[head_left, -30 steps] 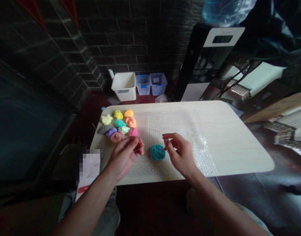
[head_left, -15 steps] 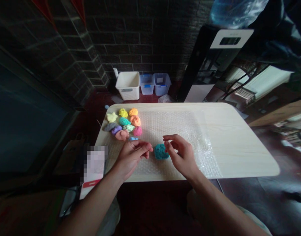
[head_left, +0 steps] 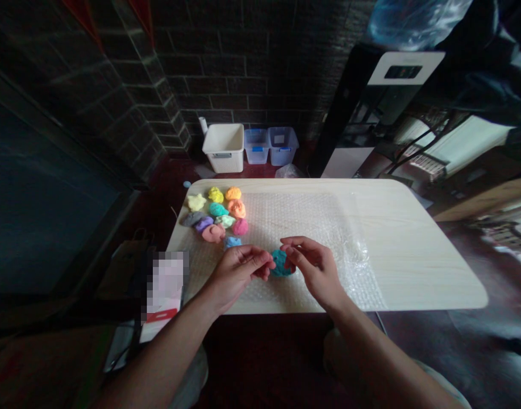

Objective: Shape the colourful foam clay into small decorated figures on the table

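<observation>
A teal lump of modelling clay point(head_left: 279, 264) with small dents in its top rests on the bubble wrap point(head_left: 303, 216) in front of me, partly covered by my fingers. My left hand point(head_left: 238, 272) is closed in a pinch at the lump's left side, thumb against fingers. Over its right edge, my right hand point(head_left: 313, 264) has its thumb and index fingertips brought close together. Whatever either pinch holds is too small to make out. Just beyond my left hand lies a blue clay lump point(head_left: 232, 242).
Several coloured clay lumps, among them a pink one point(head_left: 240, 227) and a yellow one point(head_left: 216, 195), cluster at the left of the pale wooden table point(head_left: 422, 250). Behind it stand a white basket point(head_left: 224, 156), two clear bins point(head_left: 282, 153) and a water dispenser point(head_left: 349, 113).
My left hand has shifted right, closer to the teal lump and to my right hand. My right thumb and index fingertip have drawn nearer each other. The view has swung slightly.
</observation>
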The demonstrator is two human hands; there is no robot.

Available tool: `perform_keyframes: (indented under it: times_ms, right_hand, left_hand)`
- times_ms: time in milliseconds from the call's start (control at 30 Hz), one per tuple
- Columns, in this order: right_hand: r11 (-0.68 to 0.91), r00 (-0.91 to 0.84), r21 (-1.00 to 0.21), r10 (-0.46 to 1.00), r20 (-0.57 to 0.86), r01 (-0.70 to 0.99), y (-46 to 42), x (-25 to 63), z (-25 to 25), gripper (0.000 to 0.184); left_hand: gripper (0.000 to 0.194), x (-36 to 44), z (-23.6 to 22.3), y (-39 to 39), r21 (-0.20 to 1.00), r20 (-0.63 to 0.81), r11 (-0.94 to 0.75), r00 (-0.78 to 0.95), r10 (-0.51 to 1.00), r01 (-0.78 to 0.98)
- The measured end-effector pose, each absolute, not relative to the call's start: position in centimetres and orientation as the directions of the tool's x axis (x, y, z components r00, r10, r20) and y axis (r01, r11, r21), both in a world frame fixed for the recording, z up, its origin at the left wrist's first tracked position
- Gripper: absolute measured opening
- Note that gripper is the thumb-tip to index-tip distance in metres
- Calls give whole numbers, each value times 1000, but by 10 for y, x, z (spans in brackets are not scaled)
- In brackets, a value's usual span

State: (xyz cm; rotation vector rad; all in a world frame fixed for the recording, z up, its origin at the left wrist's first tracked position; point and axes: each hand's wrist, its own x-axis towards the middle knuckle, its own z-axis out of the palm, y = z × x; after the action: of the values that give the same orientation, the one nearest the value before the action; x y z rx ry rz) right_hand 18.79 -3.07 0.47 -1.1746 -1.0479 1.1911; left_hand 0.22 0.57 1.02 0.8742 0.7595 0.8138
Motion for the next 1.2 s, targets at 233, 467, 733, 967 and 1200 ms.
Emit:
perform_keyframes:
  times_ms: [233,467,733,967,1200]
  right_hand:
    - [-19,64,-994,998,-25,-103,-32,186,4,29]
    - [-3,55,-992,998,-10,-125,-31,187,3,28]
    - [14,50,-994,999,8,-111,-32,187,4,26]
    - [3,47,-996,999,-2,-91,-32,187,4,27]
    - [19,41,-999,999,17,-50,-32,188,2,27]
  left_hand:
    - [42,2,12,7,829,-261,456,497,827,-324]
    - [22,2,6,8,879,-233,400,496,836,-261]
    - [23,1,7,8,887,-214,384,510,833,-255]
    - [26,0,10,8,899,-205,368,513,834,-238]
    - [26,-1,13,9,911,-232,369,511,827,-183]
